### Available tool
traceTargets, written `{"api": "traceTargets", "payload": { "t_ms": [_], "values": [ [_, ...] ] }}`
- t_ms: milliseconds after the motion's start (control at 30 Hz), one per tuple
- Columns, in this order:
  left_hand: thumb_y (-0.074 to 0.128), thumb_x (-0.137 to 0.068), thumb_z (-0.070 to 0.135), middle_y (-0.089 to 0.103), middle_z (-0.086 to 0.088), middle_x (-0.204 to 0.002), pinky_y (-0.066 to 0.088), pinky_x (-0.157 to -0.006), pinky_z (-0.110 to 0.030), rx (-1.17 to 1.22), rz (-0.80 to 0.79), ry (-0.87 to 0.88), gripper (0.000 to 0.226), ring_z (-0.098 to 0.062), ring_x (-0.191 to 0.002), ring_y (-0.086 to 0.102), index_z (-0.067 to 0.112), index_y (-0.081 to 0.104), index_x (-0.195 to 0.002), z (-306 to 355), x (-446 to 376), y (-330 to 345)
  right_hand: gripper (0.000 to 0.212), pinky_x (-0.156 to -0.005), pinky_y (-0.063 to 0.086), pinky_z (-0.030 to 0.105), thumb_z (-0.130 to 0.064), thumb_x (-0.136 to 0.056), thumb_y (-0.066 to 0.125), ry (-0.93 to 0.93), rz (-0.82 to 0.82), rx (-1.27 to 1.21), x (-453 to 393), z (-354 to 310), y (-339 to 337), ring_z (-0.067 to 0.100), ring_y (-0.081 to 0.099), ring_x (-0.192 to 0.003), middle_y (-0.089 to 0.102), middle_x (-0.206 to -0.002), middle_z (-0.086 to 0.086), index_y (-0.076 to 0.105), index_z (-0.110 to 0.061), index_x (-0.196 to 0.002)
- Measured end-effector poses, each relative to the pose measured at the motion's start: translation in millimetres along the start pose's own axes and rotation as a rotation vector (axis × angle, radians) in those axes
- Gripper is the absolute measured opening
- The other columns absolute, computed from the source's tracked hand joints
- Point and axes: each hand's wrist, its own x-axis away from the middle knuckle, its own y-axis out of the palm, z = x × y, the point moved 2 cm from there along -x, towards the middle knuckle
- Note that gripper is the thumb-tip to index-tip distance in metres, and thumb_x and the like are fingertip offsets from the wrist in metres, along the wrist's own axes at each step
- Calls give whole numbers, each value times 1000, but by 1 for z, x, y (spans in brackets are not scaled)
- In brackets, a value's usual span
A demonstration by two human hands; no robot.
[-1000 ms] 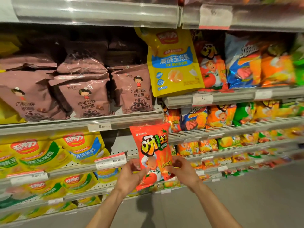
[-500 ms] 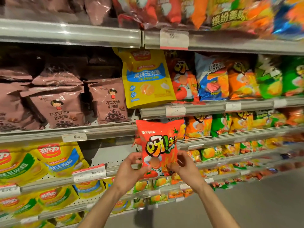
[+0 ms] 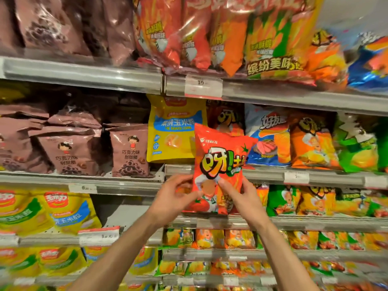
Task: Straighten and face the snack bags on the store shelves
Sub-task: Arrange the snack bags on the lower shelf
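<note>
- The red snack bag (image 3: 220, 164) stands upright, long axis vertical, printed face toward the camera, rising above both hands.
- The left hand (image 3: 175, 199) pinches its lower left edge; the right hand (image 3: 243, 200) pinches its lower right, thumb on the front.
- Directly behind the bag's top, a matching red bag (image 3: 227, 117) sits between the yellow pouch (image 3: 172, 131) and the blue bag (image 3: 270, 135); that slot is probably where it goes, up and forward, both hands equally near.

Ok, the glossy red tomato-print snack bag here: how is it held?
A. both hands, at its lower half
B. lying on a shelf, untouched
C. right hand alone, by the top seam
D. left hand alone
A: the left hand and right hand both grip the lower half of the glossy red tomato-print snack bag, held upright before the shelves.
</note>
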Motion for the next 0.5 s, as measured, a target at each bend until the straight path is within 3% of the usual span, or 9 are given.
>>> {"api": "traceTargets", "payload": {
  "t_ms": [100,167,200,267,333,400,500],
  "values": [
    [84,-82,37,63,7,-113,54,-79,-15,-118,136,102,35,3,-97,64,25,73,-112,13,-14,-12,68,-89,53,32,-79,-64,78,-6,33,-43,-19,-8,-7,3,73,-102,78,-109,-15,72,-34,-116],
    [80,-85,44,63,6,-106,49,-72,-10,-173,323,154,29,2,-89,62,30,70,-108,18,-24,-34,68,-90,53,33,-81,-60,79,-10,65,-64,-29,-13,-11,3,73,-102,78,-108,-15,73,-38,-112],
    [78,-86,48,64,5,-105,50,-73,-14,-193,416,163,30,-1,-85,62,31,69,-109,20,-31,-48,65,-90,53,34,-81,-59,79,-8,76,-77,-33,-16,-12,4,73,-102,78,-108,-15,74,-41,-110],
    [77,-84,55,66,0,-109,57,-82,-36,-222,516,136,45,-10,-90,63,25,67,-116,21,-49,-75,59,-92,54,37,-79,-62,80,1,93,-101,-40,-22,-16,6,73,-104,78,-109,-14,74,-44,-109],
    [77,-82,59,70,-4,-115,56,-91,-48,-251,449,93,56,-20,-105,67,19,68,-120,21,-71,-93,55,-89,55,36,-77,-64,79,8,114,-114,-46,-27,-20,8,74,-101,79,-108,-13,75,-45,-108],
    [76,-77,65,72,-6,-119,54,-97,-51,-277,350,29,65,-26,-114,67,18,68,-122,23,-86,-97,53,-85,56,34,-74,-68,79,12,126,-111,-51,-32,-21,7,76,-97,79,-106,-12,76,-40,-109],
    [79,-69,65,73,-6,-118,55,-96,-49,-256,370,-18,74,-25,-111,69,15,67,-123,27,-97,-95,50,-90,59,40,-63,-76,77,25,145,-122,-59,-35,-23,13,77,-97,80,-106,-7,75,-29,-113]
  ]
}}
